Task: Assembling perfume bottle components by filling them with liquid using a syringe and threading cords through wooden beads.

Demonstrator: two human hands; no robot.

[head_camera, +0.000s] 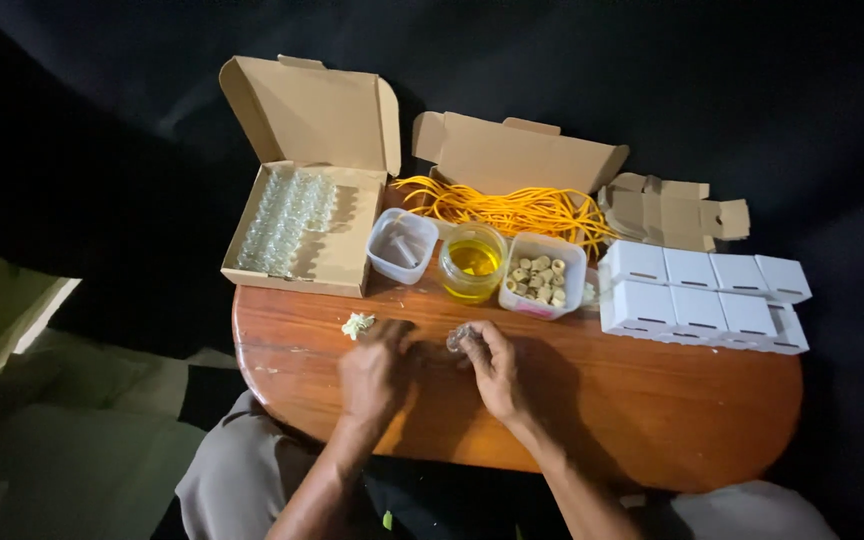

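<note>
Holding yellow liquid, jar [473,262] beside tub [544,273] of corks [538,279].

A glossy reddish-brown oval wooden surface [652,410] fills the lower middle of the frame, lit from above. Darkness surrounds it. At the left edge, a pale greenish floor patch [2,310] catches dim light.

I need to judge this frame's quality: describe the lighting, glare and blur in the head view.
Head view: one light falls on the wooden table, and the surroundings drop to black; glare streaks the varnish near the left hand; the right hand and the small clear thing it holds look soft; the white boxes are nearly overexposed.
</note>
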